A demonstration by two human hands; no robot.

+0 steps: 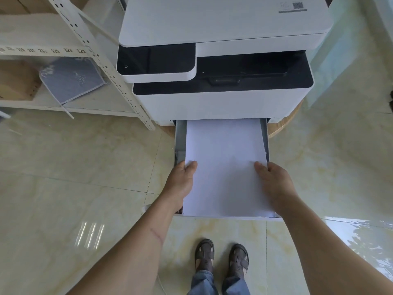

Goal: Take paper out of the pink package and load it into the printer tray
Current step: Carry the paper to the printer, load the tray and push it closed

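Note:
A white stack of paper (225,162) lies in the pulled-out printer tray (180,137), its far end under the white and black printer (221,81). My left hand (180,184) grips the paper's left edge, thumb on top. On the right edge, my right hand (276,184) holds the stack the same way. The near end of the paper reaches the tray's front edge. No pink package is in view.
A white metal shelf rack (89,50) stands to the left, holding a cardboard box (17,81) and a grey bag (72,79). The printer sits on a round wooden stand (282,124). Glossy tiled floor lies all around. My sandalled feet (221,258) stand below the tray.

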